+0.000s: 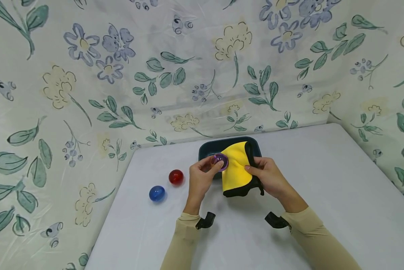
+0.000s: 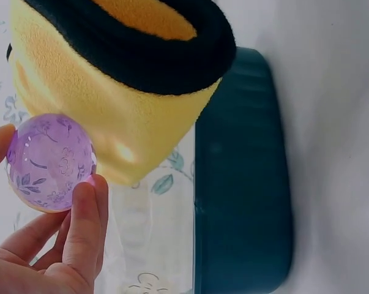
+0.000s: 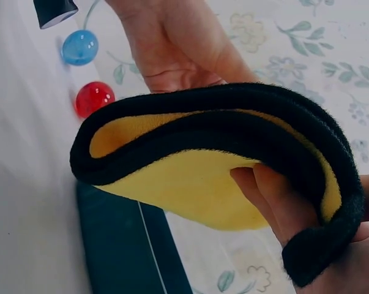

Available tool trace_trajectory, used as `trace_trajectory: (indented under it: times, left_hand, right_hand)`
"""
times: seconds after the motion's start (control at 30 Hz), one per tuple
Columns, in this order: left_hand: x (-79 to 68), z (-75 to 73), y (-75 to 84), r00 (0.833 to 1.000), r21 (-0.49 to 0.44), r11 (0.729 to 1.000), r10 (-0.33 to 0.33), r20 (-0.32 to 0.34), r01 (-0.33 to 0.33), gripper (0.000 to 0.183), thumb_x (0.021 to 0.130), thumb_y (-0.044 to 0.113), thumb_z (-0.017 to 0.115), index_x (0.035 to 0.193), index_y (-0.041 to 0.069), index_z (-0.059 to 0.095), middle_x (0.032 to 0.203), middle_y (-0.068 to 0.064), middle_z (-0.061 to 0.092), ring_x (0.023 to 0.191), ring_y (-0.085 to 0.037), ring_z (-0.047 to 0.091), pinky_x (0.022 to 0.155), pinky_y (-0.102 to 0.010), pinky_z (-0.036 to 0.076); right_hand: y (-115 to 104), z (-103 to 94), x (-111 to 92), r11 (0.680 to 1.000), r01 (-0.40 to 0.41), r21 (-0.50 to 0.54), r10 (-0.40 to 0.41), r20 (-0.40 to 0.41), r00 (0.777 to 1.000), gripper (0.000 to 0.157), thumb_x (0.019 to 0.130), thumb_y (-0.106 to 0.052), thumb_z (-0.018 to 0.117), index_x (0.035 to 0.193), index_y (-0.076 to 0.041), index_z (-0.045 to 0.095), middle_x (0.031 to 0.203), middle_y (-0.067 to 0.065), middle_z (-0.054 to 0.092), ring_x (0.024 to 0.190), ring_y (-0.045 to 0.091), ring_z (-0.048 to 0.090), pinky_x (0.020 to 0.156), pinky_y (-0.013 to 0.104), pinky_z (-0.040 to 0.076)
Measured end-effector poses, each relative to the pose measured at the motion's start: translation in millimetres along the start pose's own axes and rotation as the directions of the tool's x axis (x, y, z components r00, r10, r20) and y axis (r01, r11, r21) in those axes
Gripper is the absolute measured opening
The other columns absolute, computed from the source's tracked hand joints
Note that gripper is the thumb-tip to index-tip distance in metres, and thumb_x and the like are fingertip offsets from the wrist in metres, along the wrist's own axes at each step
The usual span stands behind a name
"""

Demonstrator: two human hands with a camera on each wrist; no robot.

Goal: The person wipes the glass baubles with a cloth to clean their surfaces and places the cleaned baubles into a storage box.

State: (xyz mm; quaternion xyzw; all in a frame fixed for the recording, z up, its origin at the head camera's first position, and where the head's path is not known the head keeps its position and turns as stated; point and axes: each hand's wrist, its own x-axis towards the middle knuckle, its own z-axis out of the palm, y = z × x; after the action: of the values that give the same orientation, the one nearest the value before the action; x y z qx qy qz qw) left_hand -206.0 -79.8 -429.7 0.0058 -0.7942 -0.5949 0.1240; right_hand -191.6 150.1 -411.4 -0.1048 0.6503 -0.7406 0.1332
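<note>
In the head view, the left hand pinches a clear purple ball beside a folded yellow cloth with black edging gripped by the right hand, both before a dark teal rectangular container; a glossy red ball and a glossy blue ball rest leftward on the white table. The left wrist view shows thumb and fingertips clamped on the purple ball; whether it touches the cloth, I cannot tell. In the right wrist view, fingers clasp the cloth's folded layers.
</note>
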Motion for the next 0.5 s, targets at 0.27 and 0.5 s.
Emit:
trace_trajectory:
  times: [0.27,0.5]
  left_hand:
    - [7.4,-4.3,5.3,0.999,0.008,0.999,0.035,-0.003,-0.035,0.046,0.087,0.034,0.084,0.123,0.007,0.075,0.112,-0.014,0.077,0.095,-0.022,0.067,0.081,-0.017,0.057]
    - [16.5,-10.2,10.5,0.999,0.028,0.998,0.048,-0.014,-0.047,0.049,0.086,0.036,0.085,0.125,0.008,0.075,0.111,-0.014,0.077,0.093,-0.023,0.065,0.077,-0.014,0.057]
  right_hand:
    - [-1,-3.1,0,1.0,-0.012,0.013,0.012,0.002,1.0,0.042,0.104,-0.004,0.055,0.139,0.019,0.049,0.103,-0.002,0.071,0.089,0.009,0.072,0.083,0.024,0.063]
    - [0,-6.1,1,1.0,-0.02,0.015,0.02,-0.007,1.0,0.042,0.104,-0.005,0.056,0.138,0.019,0.049,0.103,-0.002,0.071,0.088,0.009,0.073,0.081,0.024,0.063]
